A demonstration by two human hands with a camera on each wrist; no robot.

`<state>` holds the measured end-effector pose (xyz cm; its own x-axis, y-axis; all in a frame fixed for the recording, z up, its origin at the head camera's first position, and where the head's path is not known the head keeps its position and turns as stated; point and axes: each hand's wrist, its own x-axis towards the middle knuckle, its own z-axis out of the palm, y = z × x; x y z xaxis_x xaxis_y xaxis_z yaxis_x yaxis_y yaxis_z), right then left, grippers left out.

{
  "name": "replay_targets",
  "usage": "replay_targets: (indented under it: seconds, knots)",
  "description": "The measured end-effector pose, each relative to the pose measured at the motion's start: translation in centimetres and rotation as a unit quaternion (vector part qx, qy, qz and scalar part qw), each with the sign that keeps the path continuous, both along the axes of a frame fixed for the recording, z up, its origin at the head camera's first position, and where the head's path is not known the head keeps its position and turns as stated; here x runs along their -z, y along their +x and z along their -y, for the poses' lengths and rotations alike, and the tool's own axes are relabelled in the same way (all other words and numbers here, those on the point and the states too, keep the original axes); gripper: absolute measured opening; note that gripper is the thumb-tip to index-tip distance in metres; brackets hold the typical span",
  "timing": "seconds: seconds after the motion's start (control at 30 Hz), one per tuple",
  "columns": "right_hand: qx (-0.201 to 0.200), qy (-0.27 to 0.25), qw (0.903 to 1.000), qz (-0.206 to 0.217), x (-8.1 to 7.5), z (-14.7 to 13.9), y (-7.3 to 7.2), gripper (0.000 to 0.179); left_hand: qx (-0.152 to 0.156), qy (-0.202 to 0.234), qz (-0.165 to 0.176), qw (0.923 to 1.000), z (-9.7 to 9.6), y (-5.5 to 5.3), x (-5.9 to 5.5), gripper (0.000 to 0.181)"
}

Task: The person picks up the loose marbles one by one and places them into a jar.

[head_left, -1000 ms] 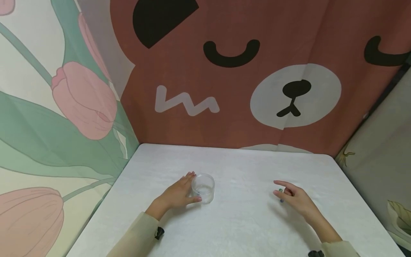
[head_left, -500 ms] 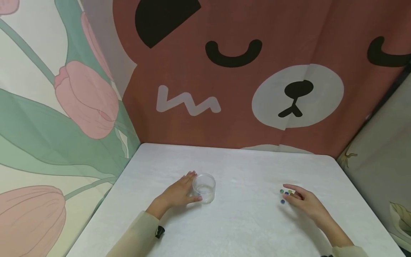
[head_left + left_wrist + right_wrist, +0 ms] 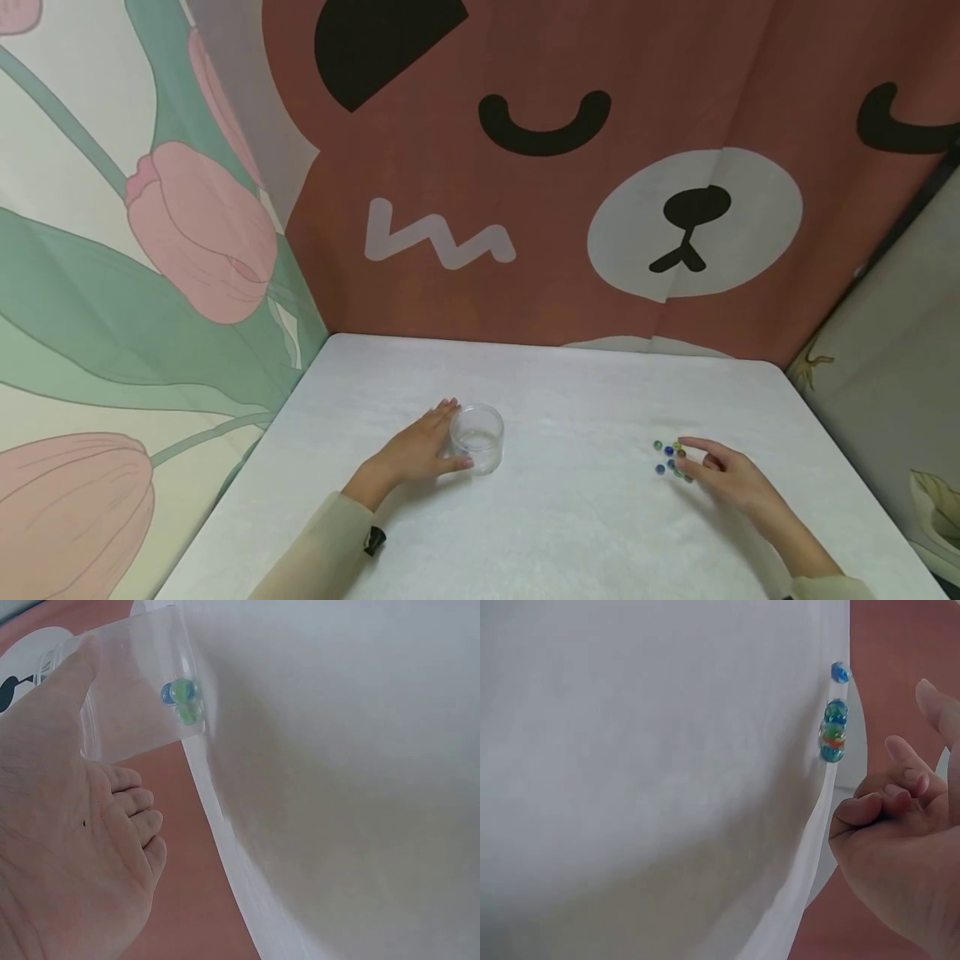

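Observation:
A clear round plastic cup [image 3: 477, 446] stands on the white table, left of centre. My left hand [image 3: 414, 450] holds it from the left, thumb at the near side and fingers behind. Through the clear plastic in the left wrist view, blue and green marbles [image 3: 184, 697] show near the table surface. Several coloured glass marbles [image 3: 669, 450] lie in a loose group at the right. My right hand [image 3: 731, 477] hovers just right of them, index finger and thumb apart. In the right wrist view its other fingers [image 3: 862, 810] bend towards the palm, away from the marbles [image 3: 836, 712].
A white cloth covers the table [image 3: 555, 533]. Behind it hangs a brown curtain [image 3: 435, 300] with a bear's face. A tulip-patterned curtain [image 3: 202, 233] runs along the left side, and a pale one [image 3: 892, 333] along the right.
My right hand has drawn back to the right and slightly towards me, and more of the marbles have come into sight beside it. The left hand and the cup have stayed in place.

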<state>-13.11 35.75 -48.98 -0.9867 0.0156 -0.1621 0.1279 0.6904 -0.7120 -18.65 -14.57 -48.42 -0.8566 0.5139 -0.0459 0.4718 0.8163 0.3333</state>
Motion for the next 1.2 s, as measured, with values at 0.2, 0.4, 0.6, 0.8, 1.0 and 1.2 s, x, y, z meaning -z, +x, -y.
replay_targets:
  seconds: [0.2, 0.4, 0.6, 0.8, 1.0, 1.2]
  knots:
    - [-0.006, -0.004, 0.9999, -0.009, 0.5, -0.5, 0.0, 0.066, 0.005, 0.004, -0.008, 1.0000, 0.1, 0.0, 0.1, 0.103]
    - [-0.005, 0.006, 1.0000, 0.006, 0.7, -0.9, -0.1, 0.068, 0.002, 0.002, -0.005, 1.0000, 0.1, -0.1, 0.2, 0.104]
    - [-0.013, 0.024, 0.9996, 0.010, 0.6, -1.2, -0.1, 0.068, 0.000, 0.004, -0.004, 1.0000, 0.1, -0.1, 0.3, 0.104]
    - [-0.019, 0.031, 0.9993, 0.011, 0.9, -1.6, -0.4, 0.065, 0.003, 0.004, -0.008, 1.0000, 0.1, -0.1, 0.3, 0.104]
    - [-0.027, 0.027, 0.9991, 0.020, 1.3, -2.1, -0.8, 0.065, 0.003, 0.004, -0.006, 1.0000, 0.0, -0.1, 0.1, 0.103]
    - [-0.028, 0.028, 0.9989, 0.025, 1.6, -2.3, -1.1, 0.066, 0.005, 0.004, -0.008, 0.9999, 0.0, -0.2, 0.2, 0.103]
